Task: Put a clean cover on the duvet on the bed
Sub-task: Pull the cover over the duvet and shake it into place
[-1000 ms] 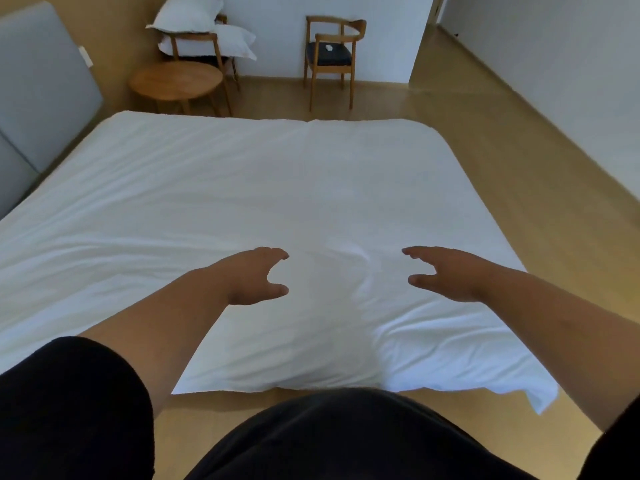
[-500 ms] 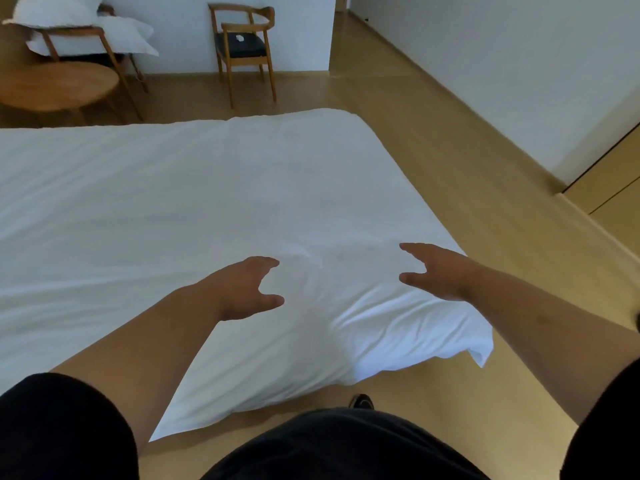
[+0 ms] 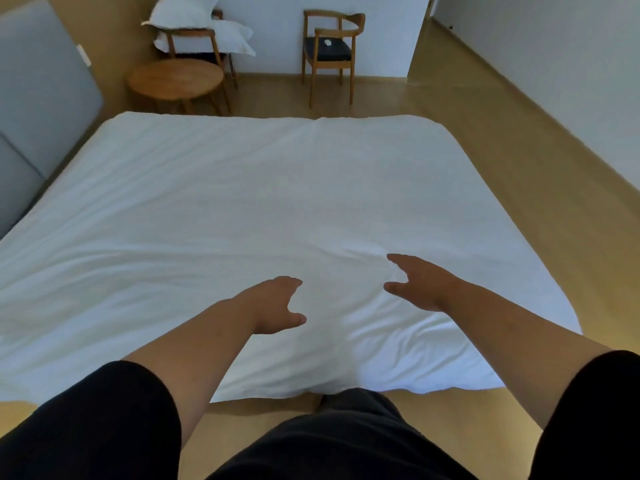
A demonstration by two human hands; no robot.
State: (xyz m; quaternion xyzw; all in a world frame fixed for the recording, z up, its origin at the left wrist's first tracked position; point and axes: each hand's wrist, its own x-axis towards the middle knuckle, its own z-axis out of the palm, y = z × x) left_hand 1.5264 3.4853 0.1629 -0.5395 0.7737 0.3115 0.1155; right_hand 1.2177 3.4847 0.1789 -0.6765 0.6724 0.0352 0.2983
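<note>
While the person is standing at the near edge of the bed, both bare arms are reaching forward over the white duvet (image 3: pixel 277 202), which is lying spread flat across the whole bed with only shallow creases running across it. Its near edge is hanging just over the side, right in front of the person's dark-clothed legs (image 3: pixel 346 445), and its near right corner (image 3: pixel 540 368) is lying rumpled.

The left hand (image 3: pixel 273 306) is hovering over the near middle of the duvet with fingers relaxed and thumb held apart, gripping nothing. The right hand (image 3: pixel 419 284) is reaching just beside it, a little farther out, fingers extended and thumb spread, also holding nothing. Whether either palm is touching the fabric cannot be told from this angle. A small ridge of wrinkles is sitting just beyond the right fingertips.

Black sleeves (image 3: pixel 104 410) are covering both upper arms.

Beyond the far edge of the bed, a round wooden side table (image 3: pixel 175 79) is standing on the wooden floor (image 3: pixel 485 133). Behind it, a wooden chair (image 3: pixel 194 39) is holding a pile of white pillows or bedding (image 3: pixel 194 15), which is spilling over the seat on the right side. A second wooden chair (image 3: pixel 329 57) with a dark seat cushion is standing well apart to the right against the white wall, with a small pale item resting on the cushion, too small to identify. At the left, a grey padded headboard (image 3: pixel 38 98) is leaning against the wall.
</note>
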